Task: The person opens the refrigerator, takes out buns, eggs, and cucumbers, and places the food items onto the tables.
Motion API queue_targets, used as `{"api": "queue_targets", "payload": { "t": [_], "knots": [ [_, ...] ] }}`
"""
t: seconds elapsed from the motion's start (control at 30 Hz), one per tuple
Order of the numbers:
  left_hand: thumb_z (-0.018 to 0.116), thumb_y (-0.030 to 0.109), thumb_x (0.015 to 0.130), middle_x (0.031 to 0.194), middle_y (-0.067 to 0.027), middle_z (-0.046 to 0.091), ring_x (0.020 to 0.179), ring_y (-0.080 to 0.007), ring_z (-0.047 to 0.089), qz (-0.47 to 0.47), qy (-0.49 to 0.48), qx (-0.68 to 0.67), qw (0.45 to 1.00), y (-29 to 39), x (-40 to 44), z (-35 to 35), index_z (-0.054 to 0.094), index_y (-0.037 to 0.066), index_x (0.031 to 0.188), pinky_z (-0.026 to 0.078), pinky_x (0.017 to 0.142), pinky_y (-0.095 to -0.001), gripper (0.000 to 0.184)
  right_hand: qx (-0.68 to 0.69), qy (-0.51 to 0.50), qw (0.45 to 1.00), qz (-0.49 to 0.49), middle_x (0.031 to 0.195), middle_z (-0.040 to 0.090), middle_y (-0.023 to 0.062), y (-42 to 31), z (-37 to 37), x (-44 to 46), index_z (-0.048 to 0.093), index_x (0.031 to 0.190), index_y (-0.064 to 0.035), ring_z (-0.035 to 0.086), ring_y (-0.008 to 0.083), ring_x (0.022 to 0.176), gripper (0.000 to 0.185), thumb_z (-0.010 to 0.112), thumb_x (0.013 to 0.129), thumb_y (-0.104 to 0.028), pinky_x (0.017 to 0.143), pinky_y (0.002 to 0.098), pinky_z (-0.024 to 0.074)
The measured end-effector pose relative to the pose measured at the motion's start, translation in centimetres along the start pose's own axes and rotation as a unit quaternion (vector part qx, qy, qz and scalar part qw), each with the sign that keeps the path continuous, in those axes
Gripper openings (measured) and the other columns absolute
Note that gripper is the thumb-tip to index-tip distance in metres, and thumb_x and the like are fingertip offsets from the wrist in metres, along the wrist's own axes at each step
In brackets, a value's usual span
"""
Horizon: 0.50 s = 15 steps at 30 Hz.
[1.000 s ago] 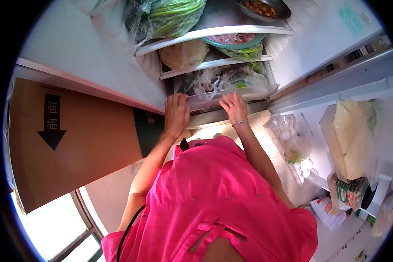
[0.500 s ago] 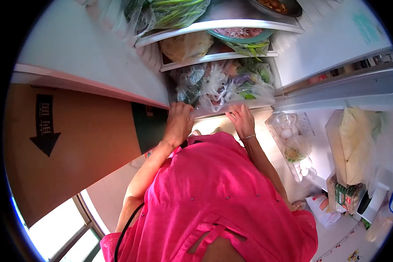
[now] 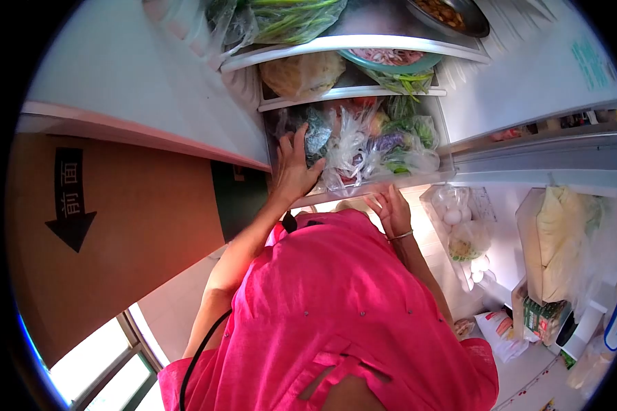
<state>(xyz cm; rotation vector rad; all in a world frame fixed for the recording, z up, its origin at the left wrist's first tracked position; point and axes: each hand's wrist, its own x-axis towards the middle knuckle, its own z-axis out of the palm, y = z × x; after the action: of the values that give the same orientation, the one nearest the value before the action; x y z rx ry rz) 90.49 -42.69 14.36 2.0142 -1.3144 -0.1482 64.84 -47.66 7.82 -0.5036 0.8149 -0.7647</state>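
The clear bottom drawer (image 3: 411,179) of the fridge is pulled out, full of bagged vegetables (image 3: 349,147). Over its left front corner, my left hand (image 3: 295,164) reaches in with fingers spread, beside a dark bundle in clear plastic (image 3: 317,135); nothing is held. My right hand (image 3: 393,211) is at the drawer's front edge with its fingers bent against the rim; whether they grip it is hard to make out.
Above are shelves (image 3: 356,42) with bagged greens (image 3: 298,20), a teal bowl (image 3: 391,61) and a metal bowl (image 3: 452,17). A cardboard box (image 3: 137,212) stands left. The open door (image 3: 500,274) at right holds eggs (image 3: 452,216) and packages.
The drawer has come out toward me, showing more bags. My left hand has left the front edge and moved up into the drawer, opening its fingers. My right hand has come back with the rim.
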Motion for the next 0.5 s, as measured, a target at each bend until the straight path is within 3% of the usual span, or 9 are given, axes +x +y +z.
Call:
{"api": "queue_targets", "payload": {
  "t": [0.03,0.13,0.17,0.27,0.37,0.5],
  "knots": [
    [0.071,0.011,0.077,0.11,-0.0206,0.05,0.1,-0.0375,0.052,-0.025,-0.019,-0.021,0.999,-0.3,0.3,0.3,0.049,0.006,0.118,0.043,0.088,-0.0419,0.047,0.0,-0.001,1.0,0.006,0.096,0.057,0.0059,-0.3,-0.1,0.0,0.052,0.101,-0.0055,0.059,0.02,0.095,0.021,0.048,0.1,-0.026,0.091,0.0451,0.0536],
    [0.069,0.008,0.078,0.099,-0.0153,0.054,0.09,-0.0317,0.055,-0.056,-0.029,-0.081,0.995,-2.3,0.9,1.0,0.052,0.005,0.108,0.046,0.081,-0.0379,0.034,-0.184,-0.028,0.98,0.073,0.106,0.062,0.0107,-2.0,-0.2,-0.7,0.055,0.111,-0.0013,0.063,0.0223,0.099,0.026,0.049,0.099,-0.023,0.087,0.0423,0.0564],
    [0.068,0.007,0.079,0.096,-0.0125,0.056,0.086,-0.029,0.056,-0.06,-0.024,-0.099,0.993,-3.1,0.8,1.2,0.054,0.006,0.103,0.047,0.078,-0.0361,0.028,-0.234,-0.025,0.967,0.096,0.103,0.065,0.0109,-2.7,-0.1,-1.3,0.06,0.111,0.0005,0.065,0.0188,0.094,0.027,0.053,0.098,-0.021,0.08,0.0305,0.0567],
    [0.064,0.004,0.083,0.082,-0.0052,0.056,0.075,-0.0158,0.055,-0.171,0.013,-0.266,0.949,-4.2,0.3,1.5,0.055,0.004,0.094,0.046,0.071,-0.0278,0.015,-0.361,-0.107,0.921,0.094,0.099,0.066,0.0095,-5.3,1.7,-2.2,0.063,0.108,0.0,0.065,0.0158,0.089,0.024,0.054,0.097,-0.019,0.076,0.0291,0.0573],
    [0.061,0.003,0.085,0.079,-0.0018,0.054,0.072,-0.0084,0.051,-0.235,0.043,-0.423,0.874,-4.6,-0.1,1.7,0.056,0.005,0.094,0.044,0.067,-0.0241,0.01,-0.443,-0.127,0.887,-0.006,0.094,0.069,0.009,-6.7,4.2,-1.5,0.063,0.106,0.0022,0.066,0.0131,0.081,0.023,0.054,0.096,-0.016,0.073,0.0258,0.056],
    [0.06,0.002,0.086,0.084,-0.0025,0.056,0.075,-0.0097,0.052,-0.135,0.013,-0.323,0.936,-0.6,-0.8,0.4,0.057,0.004,0.098,0.045,0.069,-0.0252,0.012,-0.475,-0.132,0.863,-0.115,0.088,0.07,0.0101,-7.2,8.4,0.6,0.063,0.103,0.0032,0.067,0.0131,0.074,0.021,0.056,0.094,-0.015,0.065,0.025,0.0533]
  ]
}}
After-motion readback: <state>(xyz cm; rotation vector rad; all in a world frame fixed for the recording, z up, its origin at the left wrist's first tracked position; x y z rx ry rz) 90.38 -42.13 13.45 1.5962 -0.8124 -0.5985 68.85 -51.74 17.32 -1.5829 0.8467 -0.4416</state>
